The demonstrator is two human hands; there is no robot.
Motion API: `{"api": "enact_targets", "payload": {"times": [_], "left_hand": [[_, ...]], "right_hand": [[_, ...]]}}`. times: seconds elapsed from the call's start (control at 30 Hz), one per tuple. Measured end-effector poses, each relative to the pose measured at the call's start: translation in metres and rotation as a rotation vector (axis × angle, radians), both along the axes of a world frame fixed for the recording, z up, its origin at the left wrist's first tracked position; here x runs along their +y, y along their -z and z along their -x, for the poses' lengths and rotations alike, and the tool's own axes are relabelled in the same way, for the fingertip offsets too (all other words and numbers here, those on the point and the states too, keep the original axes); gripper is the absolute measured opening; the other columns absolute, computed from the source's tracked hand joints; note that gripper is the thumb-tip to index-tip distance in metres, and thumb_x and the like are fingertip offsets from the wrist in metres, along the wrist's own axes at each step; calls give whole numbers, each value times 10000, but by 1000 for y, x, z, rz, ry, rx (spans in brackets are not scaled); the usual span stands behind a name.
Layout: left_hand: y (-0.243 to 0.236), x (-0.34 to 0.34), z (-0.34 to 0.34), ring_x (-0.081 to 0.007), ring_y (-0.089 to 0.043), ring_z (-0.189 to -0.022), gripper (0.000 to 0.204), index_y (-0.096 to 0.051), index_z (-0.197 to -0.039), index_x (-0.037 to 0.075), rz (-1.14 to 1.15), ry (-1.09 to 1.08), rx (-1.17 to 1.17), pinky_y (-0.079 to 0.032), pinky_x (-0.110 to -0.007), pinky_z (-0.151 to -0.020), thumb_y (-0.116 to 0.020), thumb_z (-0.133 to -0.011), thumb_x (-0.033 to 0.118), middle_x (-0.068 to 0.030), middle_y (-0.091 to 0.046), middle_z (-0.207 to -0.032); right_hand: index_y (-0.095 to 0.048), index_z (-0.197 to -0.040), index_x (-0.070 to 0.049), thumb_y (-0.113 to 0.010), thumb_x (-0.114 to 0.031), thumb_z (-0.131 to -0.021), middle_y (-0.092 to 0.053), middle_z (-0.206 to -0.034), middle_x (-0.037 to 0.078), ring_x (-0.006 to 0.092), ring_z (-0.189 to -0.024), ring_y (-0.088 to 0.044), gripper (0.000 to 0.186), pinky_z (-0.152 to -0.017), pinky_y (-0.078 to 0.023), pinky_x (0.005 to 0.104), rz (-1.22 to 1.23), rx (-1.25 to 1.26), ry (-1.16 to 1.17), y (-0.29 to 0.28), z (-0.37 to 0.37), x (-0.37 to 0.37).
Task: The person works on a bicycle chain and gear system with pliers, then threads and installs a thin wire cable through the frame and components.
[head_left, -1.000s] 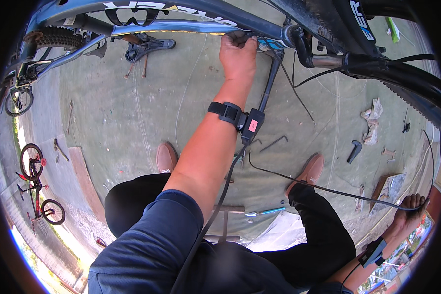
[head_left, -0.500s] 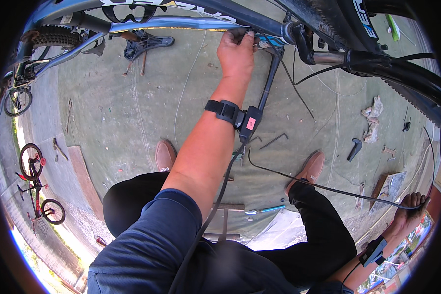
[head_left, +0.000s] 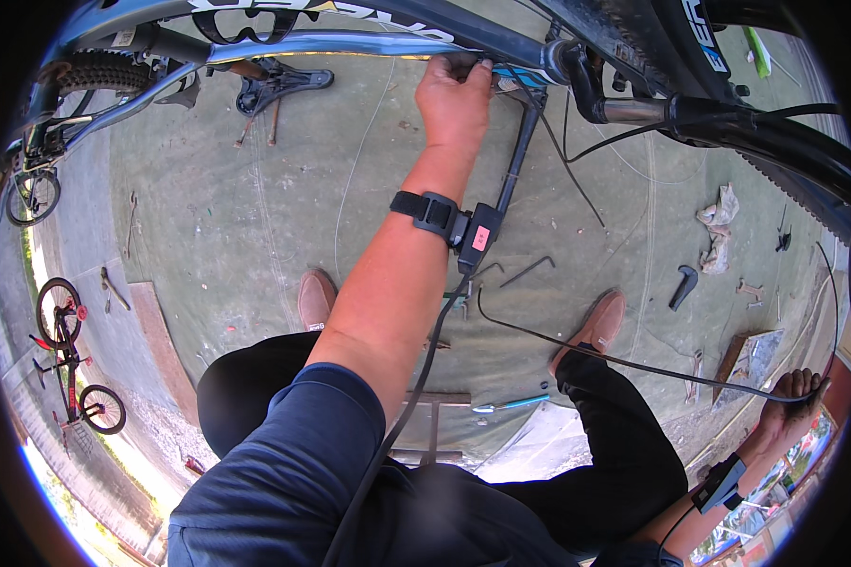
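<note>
A dark bicycle frame [head_left: 369,21] with blue and white accents crosses the top of the view. My left hand [head_left: 454,94] is raised to its tube, fingers pinched together against the underside near the front end; what they hold, if anything, is hidden. Far out at the lower right, my right hand [head_left: 796,397] is closed round a thin black cable [head_left: 624,362]. One end of that cable hangs between my feet, and the other curves upward past my fingers. Beside the left hand, a dark stand post [head_left: 515,165] slants down from the frame.
The handlebar [head_left: 766,132] and front tyre [head_left: 813,213] fill the upper right. On the green ground lie hex keys [head_left: 528,272], a black curved handle [head_left: 683,287], a rag [head_left: 719,227] and a blue-handled tool [head_left: 512,405]. A red and black bicycle [head_left: 71,359] is at the left.
My left forearm has shifted very slightly left, its fingers still at the same spot on the frame. The right hand and cable look unchanged.
</note>
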State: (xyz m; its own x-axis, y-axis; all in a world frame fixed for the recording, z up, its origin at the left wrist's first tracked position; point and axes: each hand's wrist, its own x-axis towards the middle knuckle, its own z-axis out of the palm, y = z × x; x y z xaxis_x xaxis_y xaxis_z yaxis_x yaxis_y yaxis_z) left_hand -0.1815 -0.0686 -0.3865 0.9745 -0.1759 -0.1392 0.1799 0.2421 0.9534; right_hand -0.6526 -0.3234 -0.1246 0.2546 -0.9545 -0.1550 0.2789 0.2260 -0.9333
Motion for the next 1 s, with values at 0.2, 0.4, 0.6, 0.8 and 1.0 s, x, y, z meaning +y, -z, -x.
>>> {"api": "enact_targets", "payload": {"times": [0.2,0.4,0.6,0.8,1.0], "left_hand": [[-4,-1,-1,-133,-650,-655,156,-574,-942,-57,3,-24,33,-532,-256,-541,-668,-883,53,-101,-664,-824],[3,2,-2,-187,-694,-753,146,-578,-1019,-44,-14,112,87,-566,-260,-590,-619,-927,61,-115,-678,-923],[-4,0,0,-198,-699,-769,126,-570,-1022,-31,101,99,200,-566,-264,-619,-613,-920,28,-116,-680,-930],[-6,-1,1,-196,-697,-764,131,-560,-1015,-31,156,74,235,-560,-266,-608,-623,-904,0,-120,-678,-929],[0,-2,-1,-195,-694,-741,137,-562,-1009,-36,69,62,111,-558,-259,-598,-631,-897,1,-119,-679,-916]], "right_hand": [[-418,-761,-95,-580,-228,-981,-318,-667,-8,104,-581,-286,304,-525,-238,262,0,11,22,2,-2,0],[-416,-763,-104,-581,-235,-982,-312,-665,-14,100,-576,-281,303,-519,-238,257,2,13,24,2,-8,4],[-418,-769,-101,-573,-229,-986,-316,-662,-14,98,-574,-282,296,-516,-238,255,7,-4,-32,4,-5,0],[-424,-778,-94,-568,-221,-989,-321,-663,-9,102,-579,-289,285,-522,-244,259,-2,-9,-66,4,-4,-1],[-425,-784,-89,-558,-219,-994,-324,-665,-4,107,-586,-292,281,-530,-247,264,-7,-10,-71,4,-10,3]]}}
